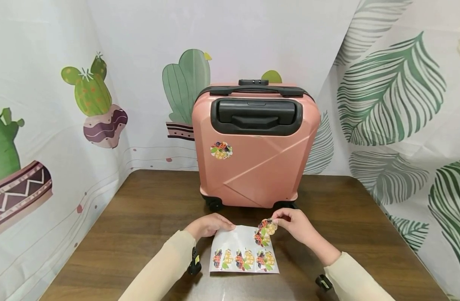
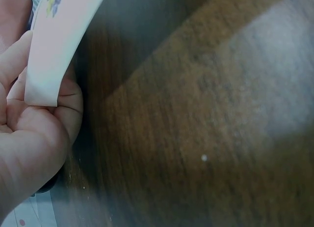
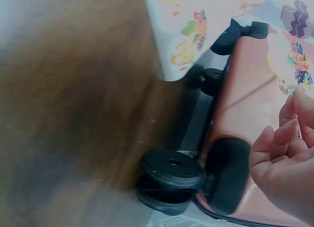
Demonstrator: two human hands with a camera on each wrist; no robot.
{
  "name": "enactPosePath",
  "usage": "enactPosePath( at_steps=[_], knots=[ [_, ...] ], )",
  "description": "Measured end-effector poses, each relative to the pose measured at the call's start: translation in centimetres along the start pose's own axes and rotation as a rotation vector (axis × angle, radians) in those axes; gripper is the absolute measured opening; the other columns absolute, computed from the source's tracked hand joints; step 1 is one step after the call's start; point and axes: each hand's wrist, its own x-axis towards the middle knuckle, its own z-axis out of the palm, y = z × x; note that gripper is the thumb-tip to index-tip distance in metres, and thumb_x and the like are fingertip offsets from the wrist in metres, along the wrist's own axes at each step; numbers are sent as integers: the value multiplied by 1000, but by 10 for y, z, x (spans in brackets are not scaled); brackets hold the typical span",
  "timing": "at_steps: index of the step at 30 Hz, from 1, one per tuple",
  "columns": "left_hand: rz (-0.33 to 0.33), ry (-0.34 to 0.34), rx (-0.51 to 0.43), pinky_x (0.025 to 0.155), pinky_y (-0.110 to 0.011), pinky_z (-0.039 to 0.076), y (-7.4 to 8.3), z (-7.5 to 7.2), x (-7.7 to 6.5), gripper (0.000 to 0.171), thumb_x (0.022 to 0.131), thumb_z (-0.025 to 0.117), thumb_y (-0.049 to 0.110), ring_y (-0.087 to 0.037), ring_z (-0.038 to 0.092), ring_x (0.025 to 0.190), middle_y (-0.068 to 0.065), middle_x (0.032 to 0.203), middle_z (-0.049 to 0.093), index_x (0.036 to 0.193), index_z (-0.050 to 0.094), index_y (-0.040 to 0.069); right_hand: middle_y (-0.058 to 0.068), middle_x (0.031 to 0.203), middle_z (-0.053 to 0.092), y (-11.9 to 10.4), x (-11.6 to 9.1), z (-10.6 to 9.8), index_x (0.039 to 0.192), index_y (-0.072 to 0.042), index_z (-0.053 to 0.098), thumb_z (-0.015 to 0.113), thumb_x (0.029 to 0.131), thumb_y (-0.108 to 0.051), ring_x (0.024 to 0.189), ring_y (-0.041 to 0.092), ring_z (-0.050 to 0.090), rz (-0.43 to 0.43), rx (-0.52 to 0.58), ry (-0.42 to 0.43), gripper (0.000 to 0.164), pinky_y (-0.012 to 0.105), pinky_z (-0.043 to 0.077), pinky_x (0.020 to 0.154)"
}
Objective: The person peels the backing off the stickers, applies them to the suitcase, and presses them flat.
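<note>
Fruit sticker, many-coloured, is pinched in right fingers, white sheet in left fingers.

Head view: bright, even, soft light; the pale backdrop reads clean, looks stretched toward the edges. Faint sheen on the table just below the sheet I grip. Light direction: can't tell. Left wrist: dimmer, murky, soft; a shadow edge cuts diagonally across the table, pale bluish glare at right, sheet nearly blown out. Right wrist: hazy, low contrast; table smeared out of focus at left, my right hand slightly soft, sheet washed out up top.
</note>
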Motion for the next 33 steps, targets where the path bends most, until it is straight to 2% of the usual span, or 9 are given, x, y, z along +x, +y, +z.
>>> enactPosePath(
  at_steps=[8, 15, 22, 27, 33],
  knots=[
    [0, -5, -7, 77, -28, 55, 1, 1, -1, 22, 98, 67, 10, -11, 66, 79, 0, 88, 76, 111, 74, -6, 8, 86, 71, -19, 7, -10, 95, -2, 74, 73, 93, -9, 71, 0, 49, 19, 71, 37, 7, 22, 46, 67],
    [41, -55, 1, 78, -28, 57, 1, -3, -2, 20, 95, 73, 18, -10, 68, 80, -4, 92, 79, 104, 78, 1, 10, 88, 73, -38, 14, -15, 96, -2, 76, 75, 92, -11, 72, 0, 49, 32, 126, 76, 10, 22, 45, 66],
    [6, 0, -7, 77, -28, 55, 1, 1, -1, 24, 97, 67, 10, -11, 67, 78, -1, 88, 76, 113, 73, -7, 8, 88, 75, -56, 21, -21, 98, -1, 76, 75, 93, -13, 73, 1, 55, 63, 151, 102, 14, 22, 48, 68],
    [1, 5, -14, 76, -28, 55, 1, 1, -1, 23, 97, 67, 11, -10, 66, 77, 2, 85, 75, 112, 74, -6, 8, 81, 73, -66, 26, -24, 99, 3, 74, 73, 94, -12, 73, 6, 64, 66, 221, 98, 15, 23, 52, 72],
    [-3, 13, -15, 76, -28, 55, -1, 1, 0, 22, 97, 67, 10, -11, 66, 78, 2, 85, 75, 111, 74, -6, 3, 82, 74, -75, 30, -26, 97, 1, 76, 75, 93, -13, 74, 7, 59, 74, 205, 126, 15, 26, 50, 72]
  ],
)
